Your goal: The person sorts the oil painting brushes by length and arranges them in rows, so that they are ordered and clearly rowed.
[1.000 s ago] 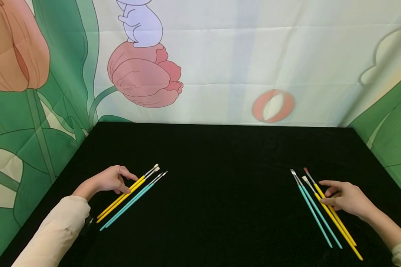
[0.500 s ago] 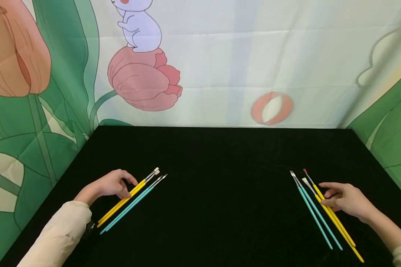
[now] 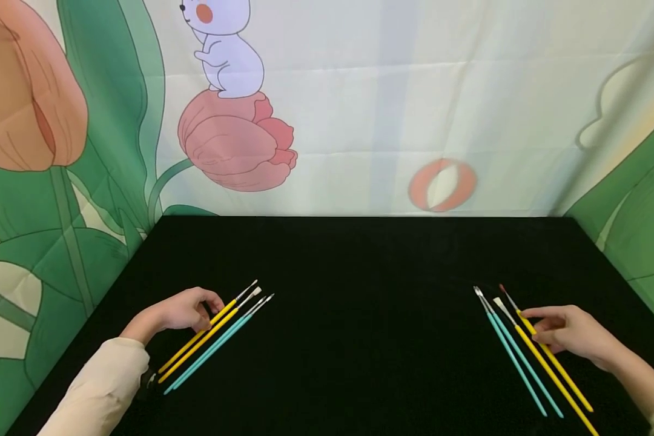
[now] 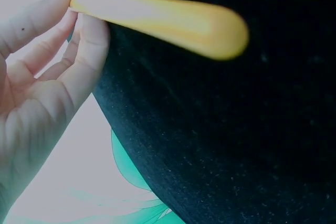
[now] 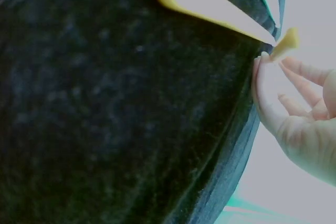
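Note:
On the left side in the head view, my left hand (image 3: 185,310) pinches the outer yellow paintbrush (image 3: 180,352) by its handle. A second yellow brush (image 3: 218,327) with a flat pale tip lies alongside, then two teal paintbrushes (image 3: 212,349). Its round handle end (image 4: 220,32) fills the left wrist view near my fingertips. On the right, my right hand (image 3: 569,333) pinches the outer yellow brush (image 3: 572,384), which has a reddish tip. Beside that lie another yellow brush (image 3: 550,372) with pale flat bristles and a pair of teal brushes (image 3: 518,365). In the right wrist view a yellow handle (image 5: 210,6) reaches toward my fingertips.
Both groups of brushes are on a black-covered table (image 3: 370,327). A wide middle stretch separates them. Behind the table hangs a printed cloth (image 3: 349,121) with flowers and a rabbit, and it continues along both sides.
On each side the outer yellow brush has shifted outward, opening a gap from its yellow neighbour. My right hand has slid slightly right with its brush. The head view has tilted up.

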Tool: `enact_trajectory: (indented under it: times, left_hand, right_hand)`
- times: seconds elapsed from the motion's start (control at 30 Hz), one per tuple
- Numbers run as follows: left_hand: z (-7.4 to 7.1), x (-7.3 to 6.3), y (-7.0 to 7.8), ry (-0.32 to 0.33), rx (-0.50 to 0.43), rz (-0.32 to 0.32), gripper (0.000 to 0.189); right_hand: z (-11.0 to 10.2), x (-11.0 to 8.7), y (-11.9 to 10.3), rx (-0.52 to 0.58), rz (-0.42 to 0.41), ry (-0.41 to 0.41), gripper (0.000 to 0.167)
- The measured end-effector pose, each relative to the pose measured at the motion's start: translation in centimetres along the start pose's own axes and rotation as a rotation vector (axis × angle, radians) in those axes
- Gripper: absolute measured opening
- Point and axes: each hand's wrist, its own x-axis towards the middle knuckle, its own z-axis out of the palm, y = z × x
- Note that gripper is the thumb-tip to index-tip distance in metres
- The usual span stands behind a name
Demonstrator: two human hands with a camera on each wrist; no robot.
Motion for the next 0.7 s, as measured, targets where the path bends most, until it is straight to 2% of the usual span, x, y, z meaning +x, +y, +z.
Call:
enact_trajectory:
  times: [0.23,0.37,0.43,0.57,0.7]
  left_hand:
    - [-0.04,0.08,0.17,0.012,-0.039,0.014,0.032]
    - [-0.14,0.12,0.07,0.053,-0.043,0.033,0.037]
    - [-0.26,0.05,0.08,0.065,-0.051,0.057,0.048]
    - [-0.61,-0.27,0.33,0.055,-0.043,0.146,0.065]
    - [-0.85,-0.35,0.7,0.066,0.0,0.212,0.065]
  right_hand:
    - [-0.22,-0.22,-0.18,-0.002,0.001,-0.009,0.048]
    - [-0.1,-0.23,-0.26,0.001,0.005,0.006,0.047]
    - [-0.07,-0.22,-0.34,0.0,0.017,0.023,0.046]
    - [0.04,-0.24,-0.47,0.0,0.043,0.062,0.045]
    - [0.23,-0.26,-0.71,0.019,0.03,0.085,0.046]
